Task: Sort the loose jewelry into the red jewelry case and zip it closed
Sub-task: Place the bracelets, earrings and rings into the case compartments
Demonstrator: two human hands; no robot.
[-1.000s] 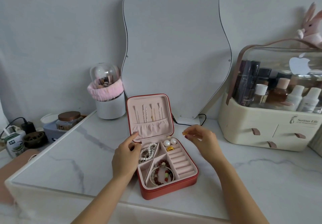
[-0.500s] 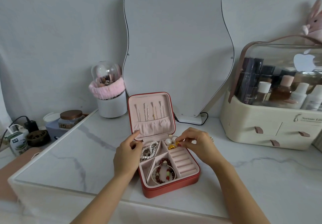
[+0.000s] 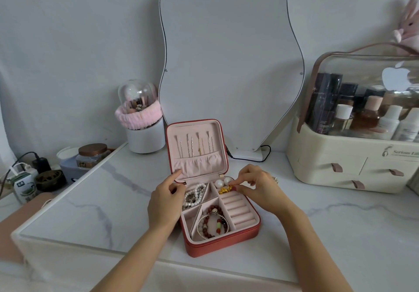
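Red jewelry case (image 3: 217, 245) open at centre frame, low on the marble tabletop (image 3: 340, 235), close to its near edge; lid (image 3: 196, 150) upright, pink-lined, thin chains hanging above a gathered pocket. In the tray: pearl strands (image 3: 192, 197) in the upper-left wedge, red bead bracelet (image 3: 214, 221) with a silver bangle in the lower compartment, two pearl earrings (image 3: 223, 182) beside a small gold piece (image 3: 224, 189) in the upper-right section, ring rolls (image 3: 237, 209) along the right side. Zipper undone.

Left hand (image 3: 165, 203) against the case's left edge, index finger touching the lid's lower corner, thumb at the tray rim; fingers loosely bent, gripping nothing that can be made out. Right hand (image 3: 260, 188) over the tray's upper-right corner, thumb and forefinger pinching the gold piece; a ring (image 3: 275, 179) on one finger.

Centre top, wavy-edged mirror (image 3: 226, 60) on a cabled base. Right of frame, cream cosmetics organizer (image 3: 340, 164) printed "Serious Li…", rest cut off; pale apple-shaped mark on its clear cover; plush rabbit (image 3: 408, 26) above. Left, white brush holder (image 3: 145, 137) with pink headband, brown-lidded jar (image 3: 93, 155), green-labelled carton (image 3: 23, 186), writing unreadable.

Bare marble left and right of the case.
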